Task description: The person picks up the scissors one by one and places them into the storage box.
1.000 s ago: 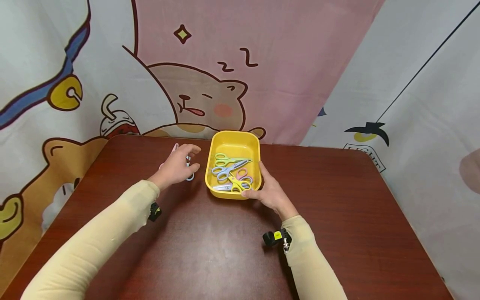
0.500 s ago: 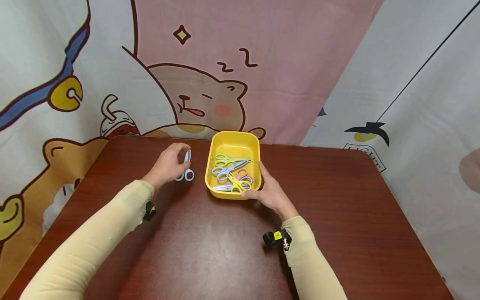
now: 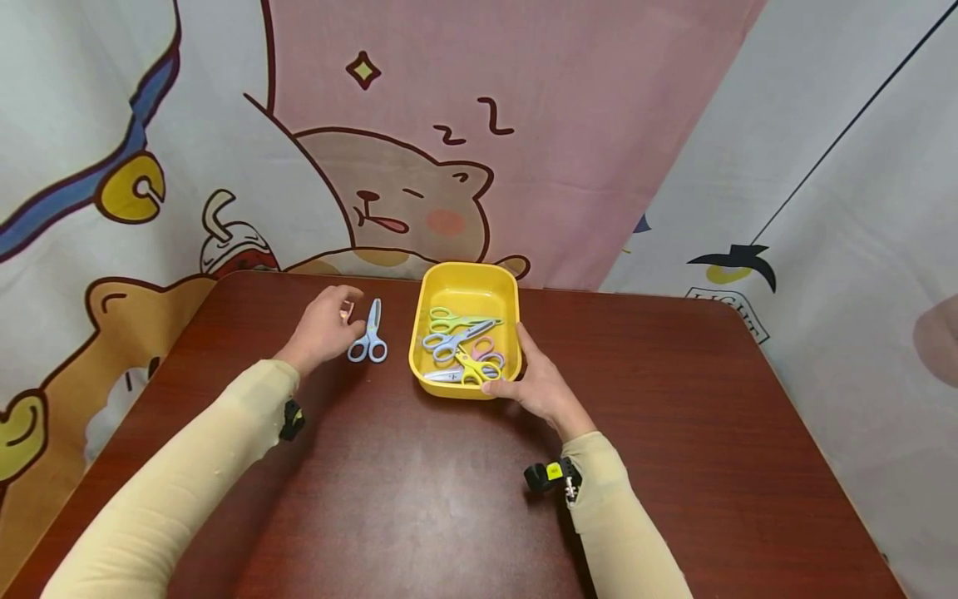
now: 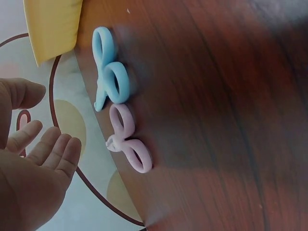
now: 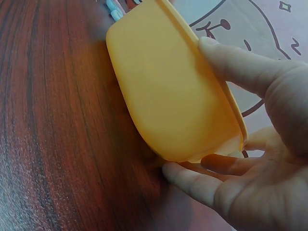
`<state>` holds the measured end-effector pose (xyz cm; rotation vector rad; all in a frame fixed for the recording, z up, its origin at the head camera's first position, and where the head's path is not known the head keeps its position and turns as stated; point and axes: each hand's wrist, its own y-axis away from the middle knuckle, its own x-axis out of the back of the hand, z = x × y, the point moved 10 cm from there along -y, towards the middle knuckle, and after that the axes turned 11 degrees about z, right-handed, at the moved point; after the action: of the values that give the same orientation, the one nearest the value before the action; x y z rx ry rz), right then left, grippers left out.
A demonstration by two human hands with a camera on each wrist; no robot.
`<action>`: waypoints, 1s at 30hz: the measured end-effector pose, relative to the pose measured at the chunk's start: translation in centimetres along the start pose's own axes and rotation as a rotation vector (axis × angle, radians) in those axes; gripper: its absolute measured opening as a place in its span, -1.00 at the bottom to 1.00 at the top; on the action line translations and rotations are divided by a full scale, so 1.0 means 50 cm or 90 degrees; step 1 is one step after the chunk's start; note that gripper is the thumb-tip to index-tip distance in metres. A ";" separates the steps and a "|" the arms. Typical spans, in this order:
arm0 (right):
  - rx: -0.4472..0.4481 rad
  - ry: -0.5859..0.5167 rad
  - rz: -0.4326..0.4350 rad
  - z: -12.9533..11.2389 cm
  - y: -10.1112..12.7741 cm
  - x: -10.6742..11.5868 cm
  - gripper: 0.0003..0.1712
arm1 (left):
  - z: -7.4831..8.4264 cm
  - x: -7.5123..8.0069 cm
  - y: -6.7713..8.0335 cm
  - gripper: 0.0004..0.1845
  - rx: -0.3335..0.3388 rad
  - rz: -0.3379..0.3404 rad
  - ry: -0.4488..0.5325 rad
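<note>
My left hand [image 3: 322, 329] hovers at the table's left with its fingers loosely bent and nothing visibly held. It is nearest to pink-handled scissors [image 4: 124, 137], mostly hidden under it in the head view. Right of that hand lie blue scissors [image 3: 371, 331], blades pointing away. A yellow box [image 3: 471, 295] stands at the far middle, and my right hand [image 3: 542, 387] grips its near right corner, thumb over the front rim and fingers along the side wall. Inside the box are several children's scissors, among them green ones [image 3: 443, 321], blue ones [image 3: 445, 345] and yellow ones [image 3: 479, 368].
The brown wooden table [image 3: 419, 499] reaches back to a cartoon-printed curtain [image 3: 569, 166]. Its far edge runs close behind the box and the loose scissors. A strap with a black device [image 3: 550, 475] sits at the right wrist.
My left hand has moved left, away from the box and past the blue scissors to the pink ones, uncovering the blue pair. My right hand and the box have stayed put.
</note>
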<state>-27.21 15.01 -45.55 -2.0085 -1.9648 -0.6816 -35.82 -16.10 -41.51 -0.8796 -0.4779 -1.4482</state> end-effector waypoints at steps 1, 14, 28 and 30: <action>0.001 0.000 0.000 0.000 0.000 0.000 0.45 | -0.003 0.002 0.000 -0.42 0.002 0.003 -0.002; 0.006 -0.006 -0.001 0.001 0.000 0.000 0.45 | -0.034 0.013 -0.002 -0.42 0.039 0.021 -0.038; 0.004 -0.004 -0.001 0.003 -0.001 -0.001 0.45 | -0.075 0.018 0.002 -0.45 0.079 0.031 -0.051; 0.004 -0.003 -0.001 0.003 -0.001 -0.001 0.45 | -0.081 0.017 0.003 -0.44 0.084 0.028 -0.054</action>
<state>-27.24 15.04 -45.70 -2.0072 -1.9687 -0.6709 -36.49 -19.72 -43.38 -0.8433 -0.6078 -1.3269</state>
